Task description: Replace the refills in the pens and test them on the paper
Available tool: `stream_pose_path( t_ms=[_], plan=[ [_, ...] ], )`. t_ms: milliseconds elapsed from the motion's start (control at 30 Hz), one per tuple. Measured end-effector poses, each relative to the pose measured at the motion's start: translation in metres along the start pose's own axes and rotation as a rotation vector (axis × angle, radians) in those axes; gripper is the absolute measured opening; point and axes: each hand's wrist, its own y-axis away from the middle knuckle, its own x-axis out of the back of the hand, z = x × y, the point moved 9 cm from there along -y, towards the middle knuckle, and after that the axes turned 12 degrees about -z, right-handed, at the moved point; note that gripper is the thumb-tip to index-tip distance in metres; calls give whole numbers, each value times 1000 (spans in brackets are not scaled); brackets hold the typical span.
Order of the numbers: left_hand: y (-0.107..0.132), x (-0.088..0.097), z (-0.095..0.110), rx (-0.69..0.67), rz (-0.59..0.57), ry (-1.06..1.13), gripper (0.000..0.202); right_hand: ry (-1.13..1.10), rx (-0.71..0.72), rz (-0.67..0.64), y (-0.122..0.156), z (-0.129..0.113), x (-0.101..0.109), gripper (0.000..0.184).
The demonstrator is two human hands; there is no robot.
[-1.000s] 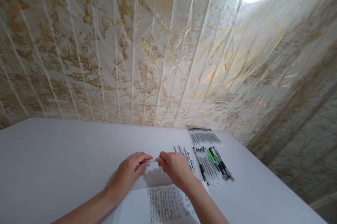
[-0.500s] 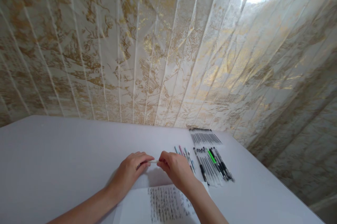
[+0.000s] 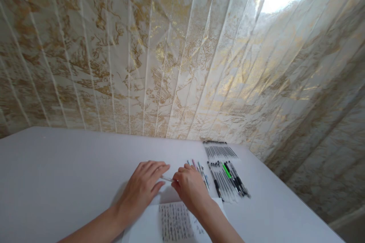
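My right hand (image 3: 188,184) pinches a thin, pale, pen-like stick (image 3: 167,178) above the table, its near end hidden by the fingers. The stick points left, toward my left hand (image 3: 145,182). That hand is open, thumb and fingers apart around the stick's free end; whether a finger touches it I cannot tell. Beneath both wrists lies an open notebook (image 3: 142,220) with a block of dark handwriting on its page. Just beyond my right hand lie several slim pens (image 3: 203,172) in pastel and silver, partly covered by that hand.
To the right, black pens (image 3: 238,180), a bright green pen (image 3: 226,170) and clear refills (image 3: 225,184) lie side by side. Behind them runs a row of dark-tipped refills (image 3: 219,150). A patterned curtain (image 3: 159,64) hangs along the back of the white table (image 3: 71,170).
My left thumb and fingers have spread apart from a closed pinch at the stick's left end. My right hand keeps hold, and the stick now tilts slightly. The view has shifted a little.
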Motion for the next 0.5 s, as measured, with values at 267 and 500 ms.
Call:
stream_pose_path(
  t_ms=[267,500],
  plan=[
    [7,-8,-55,264,178,341,44,-630,-144,144,48,19,-9,13],
    [5,-15,-48,223,92,358,37,-1205,-103,147,38,-6,-65,5]
  ],
)
